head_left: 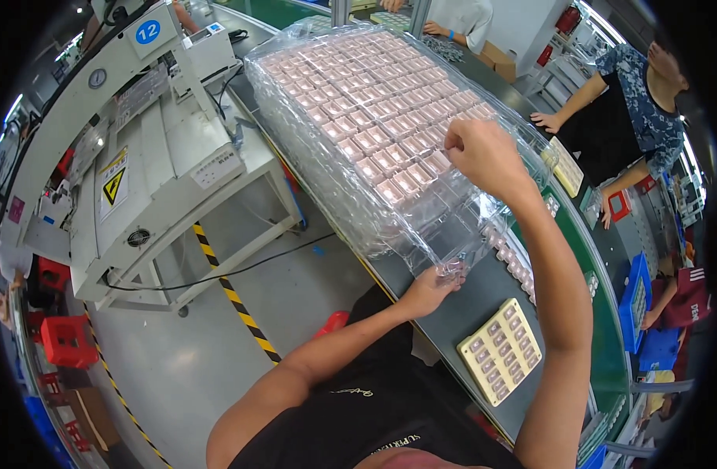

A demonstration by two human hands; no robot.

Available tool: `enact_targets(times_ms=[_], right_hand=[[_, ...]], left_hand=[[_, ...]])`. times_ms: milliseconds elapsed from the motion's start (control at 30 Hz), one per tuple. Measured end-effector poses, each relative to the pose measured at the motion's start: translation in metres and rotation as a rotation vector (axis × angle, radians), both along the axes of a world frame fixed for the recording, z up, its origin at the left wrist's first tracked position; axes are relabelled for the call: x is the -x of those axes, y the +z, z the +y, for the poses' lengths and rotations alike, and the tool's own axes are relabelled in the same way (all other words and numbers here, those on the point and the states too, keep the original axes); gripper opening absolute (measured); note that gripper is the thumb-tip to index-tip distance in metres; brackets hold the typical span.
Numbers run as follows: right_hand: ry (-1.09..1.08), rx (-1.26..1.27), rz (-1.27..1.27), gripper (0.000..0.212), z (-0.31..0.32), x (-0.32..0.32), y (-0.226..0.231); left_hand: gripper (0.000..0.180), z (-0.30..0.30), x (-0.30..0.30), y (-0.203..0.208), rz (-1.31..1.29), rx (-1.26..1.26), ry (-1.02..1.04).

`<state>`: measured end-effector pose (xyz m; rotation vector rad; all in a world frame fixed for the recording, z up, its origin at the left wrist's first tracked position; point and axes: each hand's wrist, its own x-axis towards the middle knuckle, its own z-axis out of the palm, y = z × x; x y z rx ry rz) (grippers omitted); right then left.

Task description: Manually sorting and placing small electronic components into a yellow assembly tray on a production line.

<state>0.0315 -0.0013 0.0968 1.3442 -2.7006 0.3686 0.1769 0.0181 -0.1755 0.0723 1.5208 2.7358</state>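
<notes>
Your black shirt (374, 418), one clear tray (446, 217), one nearby cream tray (478, 370).
Your left hand (430, 292) pinches the clear one; I can't tell whether your curled right hand (487, 156) holds anything.

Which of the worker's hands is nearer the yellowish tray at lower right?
Left. The left hand is up-left of the yellowish tray in the picture; the right hand is farther up, over the clear plastic.
</notes>
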Motion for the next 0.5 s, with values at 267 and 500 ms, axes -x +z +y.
enact_targets(times_ms=[267, 500], right_hand=[[0.027, 0.141, -0.082, 0.017, 0.022, -0.007, 0.015], [-0.124, 0.439, -0.265, 0.010, 0.109, -0.080, 0.014]], left_hand=[[0.035, -0.003, -0.002, 0.006, -0.020, -0.096, -0.001], [0.040, -0.025, -0.008, 0.044, -0.121, -0.151, -0.028]])
